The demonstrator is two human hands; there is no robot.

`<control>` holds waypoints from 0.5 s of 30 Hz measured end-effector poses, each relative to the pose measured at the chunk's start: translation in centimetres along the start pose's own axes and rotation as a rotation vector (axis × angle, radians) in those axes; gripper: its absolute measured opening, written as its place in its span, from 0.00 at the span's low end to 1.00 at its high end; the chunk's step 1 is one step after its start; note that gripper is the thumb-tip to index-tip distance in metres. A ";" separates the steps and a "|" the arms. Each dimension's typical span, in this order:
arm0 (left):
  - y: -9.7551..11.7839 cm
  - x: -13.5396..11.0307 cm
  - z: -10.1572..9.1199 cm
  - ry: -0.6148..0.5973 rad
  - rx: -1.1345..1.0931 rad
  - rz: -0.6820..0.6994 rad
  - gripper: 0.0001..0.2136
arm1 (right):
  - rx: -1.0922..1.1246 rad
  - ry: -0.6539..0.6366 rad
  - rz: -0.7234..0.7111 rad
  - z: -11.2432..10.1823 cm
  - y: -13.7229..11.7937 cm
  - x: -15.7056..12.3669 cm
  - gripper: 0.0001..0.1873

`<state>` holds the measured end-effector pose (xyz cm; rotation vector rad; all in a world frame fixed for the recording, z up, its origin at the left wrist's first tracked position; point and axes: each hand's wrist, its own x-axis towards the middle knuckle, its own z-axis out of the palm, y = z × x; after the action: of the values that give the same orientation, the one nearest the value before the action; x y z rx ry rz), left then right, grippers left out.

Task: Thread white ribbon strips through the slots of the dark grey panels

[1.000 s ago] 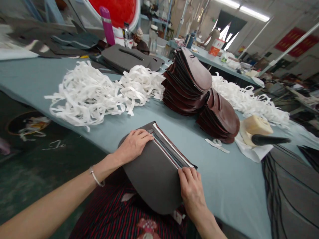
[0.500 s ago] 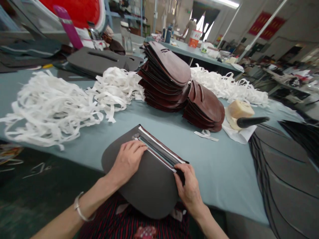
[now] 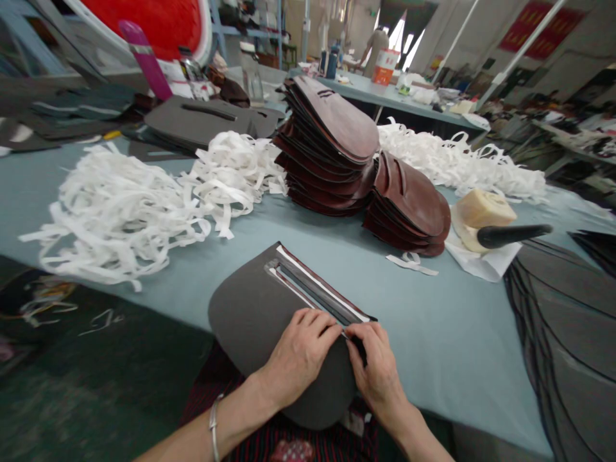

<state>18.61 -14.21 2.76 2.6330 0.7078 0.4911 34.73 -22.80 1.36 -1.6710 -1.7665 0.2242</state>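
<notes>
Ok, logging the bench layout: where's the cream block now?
Head view, right side: the cream block sits on a white cloth, just right of the lower brown leather stack, with a black handle in front.

Panel (image 3: 255, 314) at near table (image 3: 433, 333) edge, left hand (image 3: 301, 353) and right hand (image 3: 378, 369) side by side on its right end. Behind it: strip pile (image 3: 120, 212) left, stacked pieces (image 3: 332, 147) centre, block (image 3: 484, 208) and tool (image 3: 510, 235) right.
</notes>
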 end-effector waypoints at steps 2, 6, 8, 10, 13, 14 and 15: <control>0.2 0.0 0.0 -0.005 0.019 0.008 0.12 | -0.024 -0.013 -0.041 0.1 0.2 -0.1 0.11; -0.9 -0.5 -0.4 0.061 0.098 -0.014 0.13 | -0.049 -0.004 -0.103 0.4 0.5 -0.1 0.14; -2.5 -1.0 -1.2 0.128 0.178 -0.088 0.16 | -0.054 0.007 -0.114 0.4 0.5 -0.1 0.13; -4.5 -1.7 -2.3 0.173 0.255 -0.161 0.18 | -0.058 0.015 -0.117 0.4 0.5 -0.1 0.11; -6.9 -2.3 -3.8 0.170 0.302 -0.175 0.19 | -0.063 0.021 -0.124 0.4 0.6 -0.1 0.11; -7.4 -2.3 -4.2 0.154 0.302 -0.161 0.19 | -0.066 0.018 -0.128 0.5 0.6 -0.1 0.11; -7.6 -2.2 -4.4 0.139 0.299 -0.145 0.19 | -0.072 0.014 -0.131 0.5 0.6 -0.1 0.11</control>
<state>11.87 -8.14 2.77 2.8112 1.0837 0.5679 34.94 -22.64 0.63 -1.5947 -1.8856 0.0899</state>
